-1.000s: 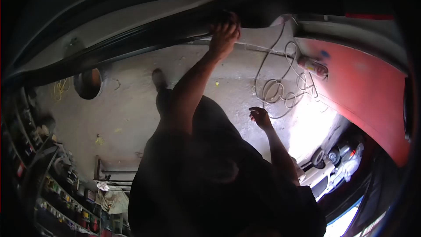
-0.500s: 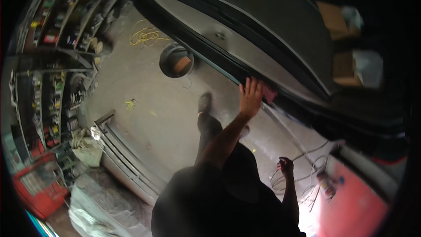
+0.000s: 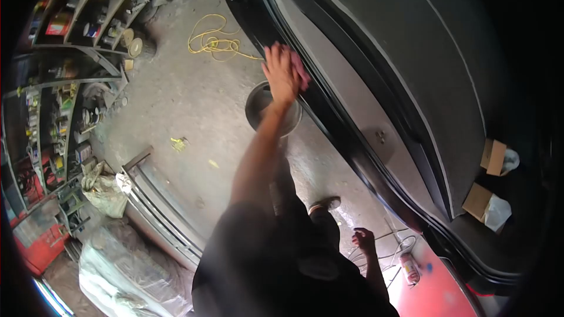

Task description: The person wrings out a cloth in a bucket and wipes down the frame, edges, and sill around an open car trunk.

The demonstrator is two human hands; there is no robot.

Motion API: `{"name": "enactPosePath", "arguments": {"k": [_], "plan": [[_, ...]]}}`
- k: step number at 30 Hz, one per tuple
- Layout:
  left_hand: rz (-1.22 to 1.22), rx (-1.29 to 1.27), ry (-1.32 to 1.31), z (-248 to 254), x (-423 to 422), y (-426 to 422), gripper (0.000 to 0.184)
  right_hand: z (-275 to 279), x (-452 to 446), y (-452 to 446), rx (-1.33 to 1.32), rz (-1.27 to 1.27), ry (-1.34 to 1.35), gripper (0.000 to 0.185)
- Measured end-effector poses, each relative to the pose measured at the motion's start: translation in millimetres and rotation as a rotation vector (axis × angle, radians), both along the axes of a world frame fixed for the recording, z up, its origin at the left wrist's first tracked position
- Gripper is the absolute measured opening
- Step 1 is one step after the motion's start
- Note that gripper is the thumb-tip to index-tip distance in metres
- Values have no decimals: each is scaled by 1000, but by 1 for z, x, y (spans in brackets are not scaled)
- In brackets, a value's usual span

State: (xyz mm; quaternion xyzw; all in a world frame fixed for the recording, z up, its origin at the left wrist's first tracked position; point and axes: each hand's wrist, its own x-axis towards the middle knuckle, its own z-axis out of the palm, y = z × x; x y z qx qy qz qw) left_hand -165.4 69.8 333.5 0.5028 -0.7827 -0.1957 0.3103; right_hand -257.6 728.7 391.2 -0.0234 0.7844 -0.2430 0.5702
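My left hand (image 3: 281,76) reaches forward and presses a pinkish-red cloth (image 3: 301,73) against the black painted edge (image 3: 335,123) of a car body. The cloth shows along the right side of the fingers and is partly hidden under them. My right hand (image 3: 364,240) hangs low at my right side, fingers loosely bent and apart, with nothing visible in it. Beneath my left wrist, a round bucket (image 3: 254,108) stands on the floor.
A yellow cord (image 3: 211,42) lies on the floor. Loaded shelves (image 3: 76,70) line the left. Metal rails (image 3: 155,211) and a plastic-covered object (image 3: 129,264) are at lower left. By a red panel (image 3: 432,293) are a hose and a red bottle (image 3: 409,268). Cardboard boxes (image 3: 477,199) sit at right.
The view has turned, bringing the shelves and bucket closer to centre. My left hand has moved along the black edge with the cloth, to above the bucket. My right hand stays low at my side.
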Motion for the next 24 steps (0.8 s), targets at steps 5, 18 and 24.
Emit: {"name": "enactPosePath", "arguments": {"k": [5,18,24], "plan": [[87,-194,-68,8,21,-177,42,55,36,-178,-112,261,82,29],[971,530,873,-65,112,-212,24,54,-31,-243,-13,157,193,30],[193,-211,232,12,70,-204,50,31,4,-190,10,195,67,30]]}}
